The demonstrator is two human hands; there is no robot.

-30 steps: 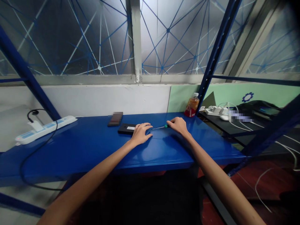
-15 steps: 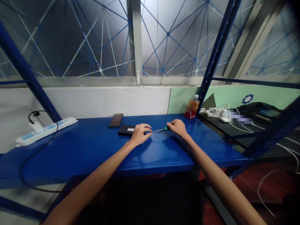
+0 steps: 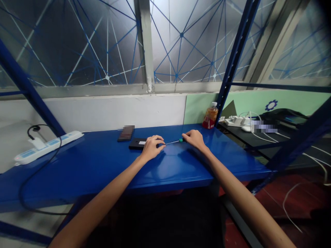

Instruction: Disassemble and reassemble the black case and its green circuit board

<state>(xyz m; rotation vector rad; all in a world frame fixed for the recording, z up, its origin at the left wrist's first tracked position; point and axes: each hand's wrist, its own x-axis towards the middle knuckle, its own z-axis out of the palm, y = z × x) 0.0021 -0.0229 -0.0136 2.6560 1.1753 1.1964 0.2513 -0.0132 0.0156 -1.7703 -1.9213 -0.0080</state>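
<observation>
The blue table (image 3: 103,162) is partly covered by my forearms. On its left lies a white power strip (image 3: 53,146). My left hand (image 3: 152,148) hides the right end of the black box (image 3: 136,144); I can't tell whether its fingers pinch the screwdriver's tip. My right hand (image 3: 194,139) is closed around the screwdriver (image 3: 181,140), covering most of the green handle. The bottle (image 3: 210,117) stands at the back right, its red label unreadable. A dark slab (image 3: 126,133) behind the box is pixelated. The box's white sticker (image 3: 142,142) is too small to read.
</observation>
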